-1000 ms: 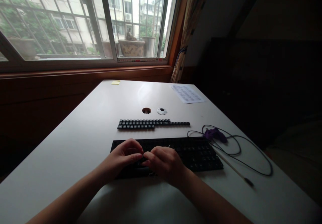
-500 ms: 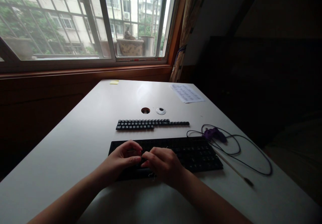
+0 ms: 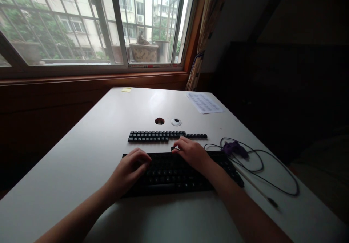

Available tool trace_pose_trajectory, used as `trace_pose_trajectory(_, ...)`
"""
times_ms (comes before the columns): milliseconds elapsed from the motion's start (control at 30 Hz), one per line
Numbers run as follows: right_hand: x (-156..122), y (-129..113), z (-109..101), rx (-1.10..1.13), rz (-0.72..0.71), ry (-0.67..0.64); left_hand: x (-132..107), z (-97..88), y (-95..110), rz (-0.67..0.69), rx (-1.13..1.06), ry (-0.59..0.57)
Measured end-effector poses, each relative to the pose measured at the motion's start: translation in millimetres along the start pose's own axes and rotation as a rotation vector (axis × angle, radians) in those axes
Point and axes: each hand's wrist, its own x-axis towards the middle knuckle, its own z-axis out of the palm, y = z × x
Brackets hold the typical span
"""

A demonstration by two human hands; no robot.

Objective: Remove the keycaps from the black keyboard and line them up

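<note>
A black keyboard (image 3: 163, 187) lies on the white desk below my hands, with keycaps in its lower rows and a darker, bare-looking band along its upper part. My right hand (image 3: 191, 152) reaches over its upper edge, thumb and fingertips closed on a small black keycap (image 3: 172, 148). Over the keyboard's left end, my left hand (image 3: 131, 170) is curled with thumb and fingertips close together; what they hold, if anything, is hidden. Beyond the keyboard, removed keycaps (image 3: 148, 136) stand in neat rows, longer toward the back.
A cable (image 3: 283, 183) loops on the right beside a purple cloth (image 3: 235, 148) and a thin brush (image 3: 259, 188). Farther back are a desk hole (image 3: 159, 121), a white round cover (image 3: 176, 122), printed sheets (image 3: 205, 103) and a yellow note (image 3: 126, 90). A barred window stands behind.
My right hand has moved away from my left, forward and to the right, and now shows a keycap in its fingertips. My left hand has stayed over the keyboard's left part.
</note>
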Motion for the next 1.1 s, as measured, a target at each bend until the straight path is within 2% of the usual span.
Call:
trace_pose_trajectory(167, 15.9, 12.4, 10.6, -0.100, 0.078, -0.142, -1.1, 5.7, -7.7, 0.151, 0.209, -0.016)
trace_pose_trajectory(333, 22.8, 16.1, 21.6, -0.158, 0.129, -0.164, -1.7, 9.9, -15.4, 0.223, 0.349, -0.010)
trace_pose_trajectory(567, 18.8, 21.1, 22.8, -0.139, 0.151, -0.126, -1.4, 11.0, -17.3, 0.241, 0.393, -0.044)
trace_pose_trajectory(800, 6.3, 24.2, 14.9, -0.070, 0.121, -0.005, -0.1, 10.0, -14.6, 0.206, 0.366, -0.032)
trace_pose_trajectory(1100, 0.4, 22.7, 14.4, -0.135, 0.036, -0.077, -2.0, 10.1, -18.3, 0.189, 0.397, -0.071)
